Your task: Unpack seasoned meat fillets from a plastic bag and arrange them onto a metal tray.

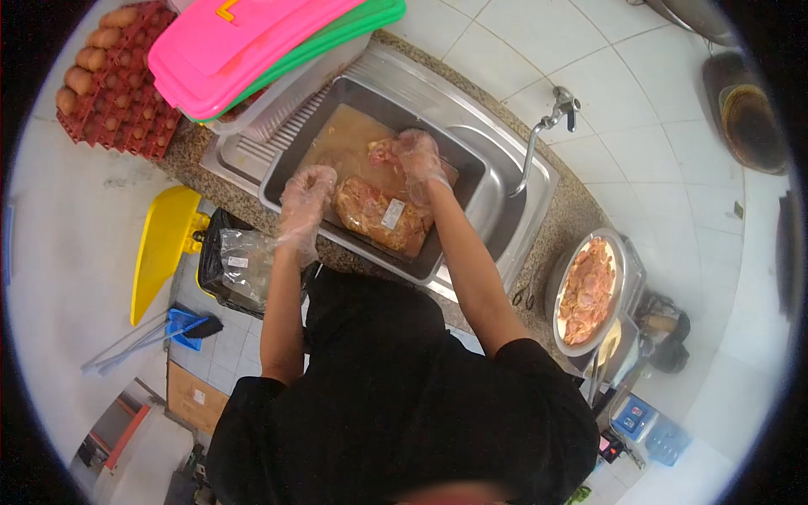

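Note:
A deep metal pan (273, 183) rests over the steel sink and holds cloudy liquid. Inside it, near the front side, lies a clear plastic bag of raw marinated meat (372, 211) bearing a label. My right hand (420, 154), in a clear plastic glove, is at a piece of raw meat (382, 152) in the pan's upper part; its fingertips are partly hidden, so the grip is unclear. My left hand (309, 192), gloved too, is over the pan's left side, left of the bagged meat, with its fingers curled; whether it holds anything cannot be told.
Left of the sink stand a plastic tub with pink and green lids (252, 50) and red egg trays (126, 95). A lined bin (218, 278) with a yellow lid (161, 252) is below. Faucet (530, 151), scissors (524, 298) and a bowl of raw meat (587, 293) are right.

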### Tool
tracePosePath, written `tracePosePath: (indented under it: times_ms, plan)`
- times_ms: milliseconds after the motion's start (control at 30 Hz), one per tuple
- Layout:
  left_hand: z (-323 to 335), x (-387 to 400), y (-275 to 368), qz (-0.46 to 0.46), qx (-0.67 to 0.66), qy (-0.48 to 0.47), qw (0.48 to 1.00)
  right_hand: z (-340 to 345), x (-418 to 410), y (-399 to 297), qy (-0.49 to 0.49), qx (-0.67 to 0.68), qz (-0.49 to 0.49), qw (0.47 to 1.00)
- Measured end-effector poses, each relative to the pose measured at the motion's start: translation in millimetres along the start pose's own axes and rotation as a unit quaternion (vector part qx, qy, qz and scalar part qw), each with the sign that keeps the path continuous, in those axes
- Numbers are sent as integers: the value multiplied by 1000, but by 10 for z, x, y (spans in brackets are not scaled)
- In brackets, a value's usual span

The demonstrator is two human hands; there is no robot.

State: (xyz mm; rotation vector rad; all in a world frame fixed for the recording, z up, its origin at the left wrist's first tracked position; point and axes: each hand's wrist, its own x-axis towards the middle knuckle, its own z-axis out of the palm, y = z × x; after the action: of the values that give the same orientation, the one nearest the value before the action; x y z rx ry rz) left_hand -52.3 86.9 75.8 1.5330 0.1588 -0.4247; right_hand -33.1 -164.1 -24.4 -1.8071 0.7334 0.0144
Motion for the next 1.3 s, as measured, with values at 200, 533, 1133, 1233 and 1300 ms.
tracePosePath:
  times_ms: [200, 533, 1133, 1233, 1300]
  plan:
    - [-22, 67, 306, 37, 308, -26, 950, -392, -660, -628, -64, -274, -188, 941]
    - [108, 882, -298, 64, 678, -212, 701, -27, -1445, -175, -192, -458, -105, 862]
    - [98, 854, 9, -46, 443, -132, 885, -514, -1414, -193, -182, -313, -55, 930]
    - [116, 874, 148, 45, 404, -150, 901, -683, -1460, -145, -123, -254, -87, 955]
    - [96, 920, 183, 79, 373, -141, 914, -752, -1470, -139, -107, -219, -59, 968]
